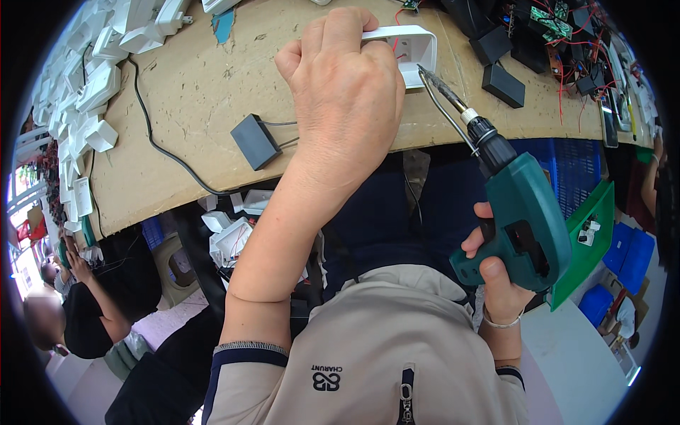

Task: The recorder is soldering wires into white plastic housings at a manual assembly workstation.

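Note:
My left hand [347, 99] is closed on a white plastic housing [426, 49] at the table's front, its open side facing me. Thin red wires [401, 55] show inside it. In my right hand [496, 273] is a green pistol-shaped soldering gun [528, 205], fingers wrapped round its grip. The gun's hot tip and the curved metal tube beside it point up at the housing's lower right edge; whether the tip touches cannot be made out. Left of my forearm lies a small black box [256, 142] with dark leads running under my wrist.
White housings [99, 85] are heaped at the left. Circuit boards with red wires [556, 25] and black boxes [503, 86] lie at the right. A black cable [152, 134] crosses the wooden table [205, 92]. Below right stands a green tray [591, 244]. Another person [99, 304] sits at far left.

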`<state>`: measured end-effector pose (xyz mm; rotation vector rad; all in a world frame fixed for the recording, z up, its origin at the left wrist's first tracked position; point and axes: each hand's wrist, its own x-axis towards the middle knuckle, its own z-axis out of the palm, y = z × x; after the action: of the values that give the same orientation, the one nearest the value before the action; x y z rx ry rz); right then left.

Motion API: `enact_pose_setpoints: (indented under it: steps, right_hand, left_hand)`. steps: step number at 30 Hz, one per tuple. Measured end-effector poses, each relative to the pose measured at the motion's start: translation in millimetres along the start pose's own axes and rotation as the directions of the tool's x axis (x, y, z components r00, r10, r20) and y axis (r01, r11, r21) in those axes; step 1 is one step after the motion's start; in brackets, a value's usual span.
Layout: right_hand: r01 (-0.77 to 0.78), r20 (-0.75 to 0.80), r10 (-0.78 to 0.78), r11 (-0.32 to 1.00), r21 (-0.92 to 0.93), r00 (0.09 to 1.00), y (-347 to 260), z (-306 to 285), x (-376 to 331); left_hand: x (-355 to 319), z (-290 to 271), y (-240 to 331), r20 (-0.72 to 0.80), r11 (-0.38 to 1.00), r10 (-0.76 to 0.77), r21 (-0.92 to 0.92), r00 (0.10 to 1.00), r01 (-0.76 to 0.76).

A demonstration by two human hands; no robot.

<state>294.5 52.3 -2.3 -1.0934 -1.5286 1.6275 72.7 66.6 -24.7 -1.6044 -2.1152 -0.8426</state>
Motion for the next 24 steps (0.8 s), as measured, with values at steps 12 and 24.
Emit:
enact_pose_setpoints:
  steps: [12,24]
  right_hand:
    - [0.083,0.121,-0.081,0.996,-0.016,0.989,-5,4,10]
    - [0.110,0.071,-0.108,0.994,-0.028,0.992,-9,12,12]
  left_hand:
    - [8,48,-29,-0.652,0.892,0.260,-0.120,0.713,-0.435]
    - [13,28,-20,-0.125,0.968,-0.060,-0.249,0.990,0.027]
